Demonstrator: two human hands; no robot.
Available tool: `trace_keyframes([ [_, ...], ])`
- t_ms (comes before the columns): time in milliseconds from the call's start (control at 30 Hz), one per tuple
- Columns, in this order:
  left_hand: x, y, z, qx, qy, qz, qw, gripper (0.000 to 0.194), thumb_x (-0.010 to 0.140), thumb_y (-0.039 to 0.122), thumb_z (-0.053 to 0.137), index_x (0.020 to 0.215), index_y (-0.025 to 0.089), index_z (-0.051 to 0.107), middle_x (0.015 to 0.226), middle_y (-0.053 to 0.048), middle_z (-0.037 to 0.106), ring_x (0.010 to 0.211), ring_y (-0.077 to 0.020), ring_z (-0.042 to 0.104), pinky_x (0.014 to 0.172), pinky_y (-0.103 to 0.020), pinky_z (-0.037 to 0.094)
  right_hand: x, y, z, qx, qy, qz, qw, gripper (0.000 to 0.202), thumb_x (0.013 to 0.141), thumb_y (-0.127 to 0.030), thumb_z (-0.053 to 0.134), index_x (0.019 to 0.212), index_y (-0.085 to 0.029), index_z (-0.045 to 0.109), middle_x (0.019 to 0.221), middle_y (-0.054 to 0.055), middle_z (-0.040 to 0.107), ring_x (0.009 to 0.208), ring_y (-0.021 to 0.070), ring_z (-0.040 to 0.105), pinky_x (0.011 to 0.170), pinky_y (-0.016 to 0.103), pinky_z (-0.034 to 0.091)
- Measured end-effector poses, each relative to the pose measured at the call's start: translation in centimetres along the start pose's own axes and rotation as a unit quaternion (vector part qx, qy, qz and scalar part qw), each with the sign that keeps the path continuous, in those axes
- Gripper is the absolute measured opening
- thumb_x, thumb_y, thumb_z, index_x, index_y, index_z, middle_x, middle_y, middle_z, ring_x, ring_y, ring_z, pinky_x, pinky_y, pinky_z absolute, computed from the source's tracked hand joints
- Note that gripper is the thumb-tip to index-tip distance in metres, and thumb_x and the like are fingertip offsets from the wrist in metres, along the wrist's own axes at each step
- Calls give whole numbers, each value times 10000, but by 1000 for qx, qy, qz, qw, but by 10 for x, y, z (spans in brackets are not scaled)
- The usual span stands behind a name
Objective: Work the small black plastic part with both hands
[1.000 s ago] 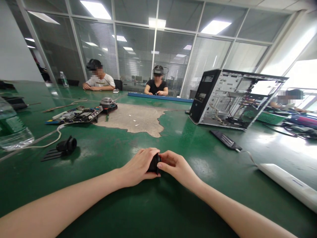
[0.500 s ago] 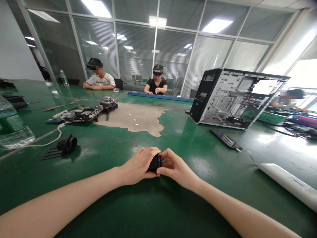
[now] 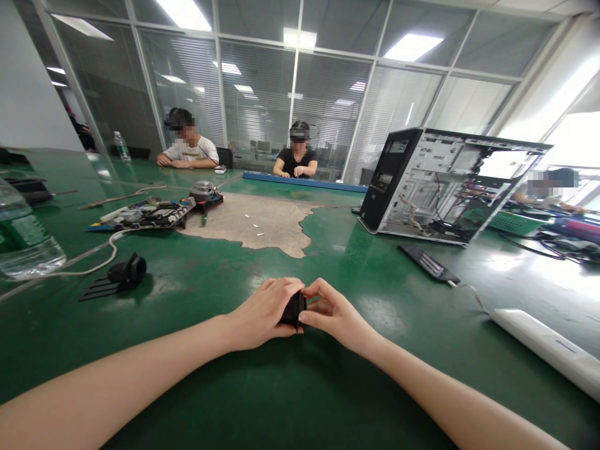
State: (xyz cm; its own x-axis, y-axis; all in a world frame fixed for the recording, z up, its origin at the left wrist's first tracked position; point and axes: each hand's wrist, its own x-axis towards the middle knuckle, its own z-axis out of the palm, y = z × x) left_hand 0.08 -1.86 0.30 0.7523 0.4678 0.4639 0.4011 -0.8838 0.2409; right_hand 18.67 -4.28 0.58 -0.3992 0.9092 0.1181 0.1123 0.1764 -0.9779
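Observation:
A small black plastic part is held just above or on the green table, low in the middle of the head view; whether it touches the tabletop I cannot tell. Wrapped over its left side and top is my left hand, closed on it. My right hand grips the part's right edge between thumb and curved fingers. Much of the part is hidden by my fingers, so its exact kind does not show.
To the left are a black part with prongs, a water bottle and a circuit board. An opened computer case, a black slotted piece and a white power strip lie to the right. People sit across the table.
My right thumb and fingers have shifted slightly on the black part, and its right edge has turned a little. My left hand has stayed in place.

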Motion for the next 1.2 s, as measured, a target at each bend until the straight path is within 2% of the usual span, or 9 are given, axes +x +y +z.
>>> trace_keyframes([
  [133, 0, 1, -1, -2, -6, -6, 1000, 594, 760, 317, 606, 1210, 193, 238, 1188, -112, 430, 1069, -238, 422, 891, -384, 353, -2, -4, 3, -13, -5, -6, 1000, 317, 663, -281, 676, 856, -218, 432, 796, -27, 548, 707, 123, 572, 651, 263, 469],
  [267, 0, 1, -2, -3, -5, -8, 1000, 600, 766, 325, 599, 1219, 194, 228, 1192, -117, 428, 1086, -245, 415, 896, -394, 351, -1, -6, 3, -16, 14, -8, 1000, 243, 720, -354, 609, 814, -208, 438, 749, -29, 537, 685, 115, 551, 623, 248, 448],
  [433, 0, 0, -1, -1, -4, -4, 1000, 577, 773, 336, 589, 1215, 193, 247, 1195, -119, 426, 1089, -251, 416, 895, -396, 354, 3, 0, -2, -12, 18, -1, 1000, 283, 698, -374, 629, 851, -198, 467, 864, -7, 551, 767, 128, 558, 688, 263, 449],
  [567, 0, 0, -1, 1, -3, -7, 1000, 588, 767, 341, 595, 1216, 189, 248, 1192, -117, 428, 1081, -245, 419, 895, -392, 354, 3, 1, -4, -22, -3, 7, 1000, 260, 712, -352, 621, 855, -183, 486, 835, -3, 550, 760, 132, 559, 686, 274, 459],
  [767, 0, 0, 1, -6, 2, -13, 1000, 584, 766, 339, 592, 1217, 197, 249, 1185, -110, 439, 1084, -244, 421, 893, -392, 358, -2, -7, 1, -43, 4, -56, 998, 236, 698, -291, 640, 861, -210, 489, 918, -3, 517, 883, 144, 536, 783, 291, 475],
  [967, -1, 0, 1, -5, 4, -12, 1000, 600, 764, 346, 594, 1228, 202, 244, 1190, -113, 432, 1084, -253, 425, 894, -405, 361, 3, -2, -1, -5, 17, -2, 1000, 245, 716, -365, 613, 823, -192, 476, 845, -2, 568, 810, 145, 566, 726, 286, 459],
  [1200, 0, 1, -1, 5, 1, -2, 1000, 605, 758, 329, 609, 1217, 184, 244, 1194, -117, 431, 1086, -240, 412, 902, -387, 350, 2, -1, -3, -9, -5, -6, 1000, 255, 700, -322, 637, 841, -191, 471, 850, -9, 532, 773, 131, 558, 700, 281, 462],
])
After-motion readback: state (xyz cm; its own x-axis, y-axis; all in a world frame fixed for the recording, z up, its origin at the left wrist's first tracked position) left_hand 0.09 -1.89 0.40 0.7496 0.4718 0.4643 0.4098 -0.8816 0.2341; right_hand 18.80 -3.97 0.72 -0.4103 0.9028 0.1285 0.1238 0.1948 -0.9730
